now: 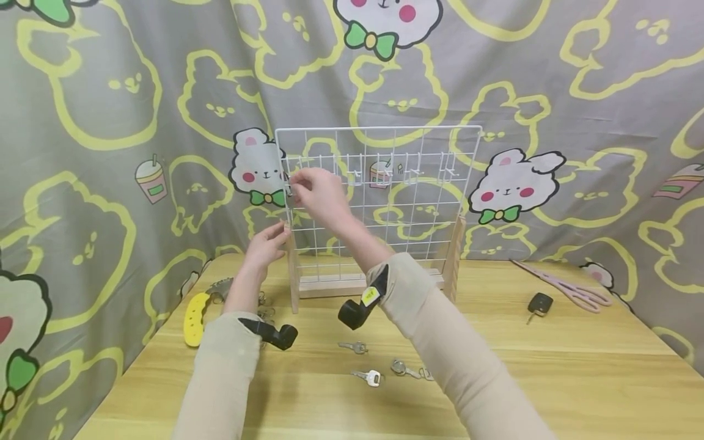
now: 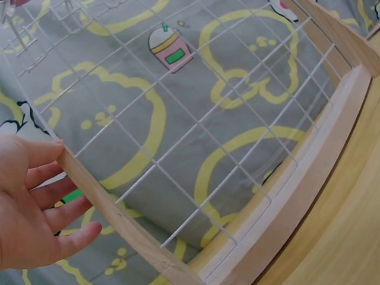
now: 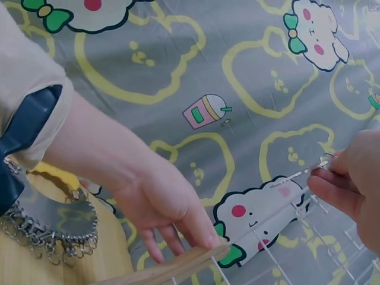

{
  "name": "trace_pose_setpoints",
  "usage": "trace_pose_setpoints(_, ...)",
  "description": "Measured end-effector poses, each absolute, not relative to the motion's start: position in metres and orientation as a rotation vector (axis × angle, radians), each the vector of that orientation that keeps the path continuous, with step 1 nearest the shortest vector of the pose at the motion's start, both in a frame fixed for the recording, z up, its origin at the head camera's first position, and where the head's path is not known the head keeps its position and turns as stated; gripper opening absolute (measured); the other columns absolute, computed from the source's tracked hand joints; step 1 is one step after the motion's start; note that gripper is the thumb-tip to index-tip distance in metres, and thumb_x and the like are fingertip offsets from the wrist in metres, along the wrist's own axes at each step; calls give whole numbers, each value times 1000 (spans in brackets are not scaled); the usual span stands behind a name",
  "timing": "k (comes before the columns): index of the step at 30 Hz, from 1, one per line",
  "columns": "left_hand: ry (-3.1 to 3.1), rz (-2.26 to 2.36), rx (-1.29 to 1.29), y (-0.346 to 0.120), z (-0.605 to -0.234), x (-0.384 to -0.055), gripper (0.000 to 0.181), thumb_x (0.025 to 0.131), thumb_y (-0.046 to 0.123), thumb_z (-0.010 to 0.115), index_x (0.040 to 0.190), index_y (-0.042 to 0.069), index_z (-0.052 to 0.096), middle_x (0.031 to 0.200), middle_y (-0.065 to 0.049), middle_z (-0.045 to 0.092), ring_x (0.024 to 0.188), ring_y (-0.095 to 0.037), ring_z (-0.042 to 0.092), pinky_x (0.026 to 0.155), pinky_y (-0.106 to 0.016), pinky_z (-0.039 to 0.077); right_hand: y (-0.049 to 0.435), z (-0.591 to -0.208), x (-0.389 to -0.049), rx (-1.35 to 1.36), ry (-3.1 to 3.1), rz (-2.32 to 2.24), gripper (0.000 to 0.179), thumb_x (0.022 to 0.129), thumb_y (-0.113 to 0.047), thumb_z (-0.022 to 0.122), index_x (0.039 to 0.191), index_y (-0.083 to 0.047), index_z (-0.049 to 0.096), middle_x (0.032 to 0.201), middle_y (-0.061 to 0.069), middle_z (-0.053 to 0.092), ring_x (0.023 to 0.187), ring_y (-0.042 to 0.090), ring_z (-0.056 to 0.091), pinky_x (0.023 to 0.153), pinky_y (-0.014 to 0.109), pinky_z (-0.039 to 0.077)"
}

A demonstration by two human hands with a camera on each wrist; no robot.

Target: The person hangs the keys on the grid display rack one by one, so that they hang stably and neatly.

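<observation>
A person in beige sleeves works at a white wire grid (image 1: 379,128) in the centre of the frame, its wooden upright (image 1: 294,275) standing on a wood-grain counter (image 1: 308,403). The right hand (image 1: 323,198), near the grid's upper left corner, has its grip closed in a pinch on what looks like a small metal key (image 3: 321,164), clearest at right in the right wrist view. The left hand (image 1: 266,247), just below, has a loose grip, its thumb touching the upright's top and its fingers relaxed. The step in hand appears to be setting the key at the grid, the left hand seemingly steadying the frame; the next move would likely call for lining the key up with a wire or hook before the pinch is released. Hooks (image 1: 416,175) line the upper grid. Three loose keys (image 1: 374,378) lie at lower centre; a black car key (image 1: 541,304) and pink scissors (image 1: 569,287) lie at right.
</observation>
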State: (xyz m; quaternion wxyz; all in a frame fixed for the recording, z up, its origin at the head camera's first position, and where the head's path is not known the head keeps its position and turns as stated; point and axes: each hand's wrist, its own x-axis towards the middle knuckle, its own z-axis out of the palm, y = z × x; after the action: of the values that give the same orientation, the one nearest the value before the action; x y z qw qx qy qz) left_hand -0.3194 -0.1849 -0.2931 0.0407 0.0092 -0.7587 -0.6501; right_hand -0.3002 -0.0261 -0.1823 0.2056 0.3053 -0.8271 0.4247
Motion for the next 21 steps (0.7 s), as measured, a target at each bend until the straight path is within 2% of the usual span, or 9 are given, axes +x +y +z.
trace_pose_setpoints(5, -2322, -1997, 29, -184, -293, -319, 52, 98, 23, 48, 145, 9, 30, 149, -10, 30, 133, -27, 31, 106, -43, 33, -33, -179, -302, 784, -2296, 1132, 18, 91, -1, 53, 103, -1, 66, 89, 7, 67, 71, 12, 61, 66, 15, 49)
trace_pose_setpoints(14, -2313, -1988, 30, -184, -294, -314, 52, 98, 22, 49, 144, 9, 31, 148, -11, 31, 133, -27, 32, 105, -43, 34, -38, -184, -305, 689, -2220, 1235, 16, 90, 0, 54, 100, 1, 67, 92, 10, 68, 68, 13, 61, 60, 14, 49)
trace_pose_setpoints(21, -2321, -1974, 20, -183, -293, -315, 53, 97, 24, 49, 145, 9, 31, 147, -11, 33, 132, -27, 32, 105, -44, 34, -38, -181, -306, 659, -2143, 1228, 15, 90, -2, 55, 98, 0, 68, 88, 8, 68, 71, 13, 62, 66, 15, 49)
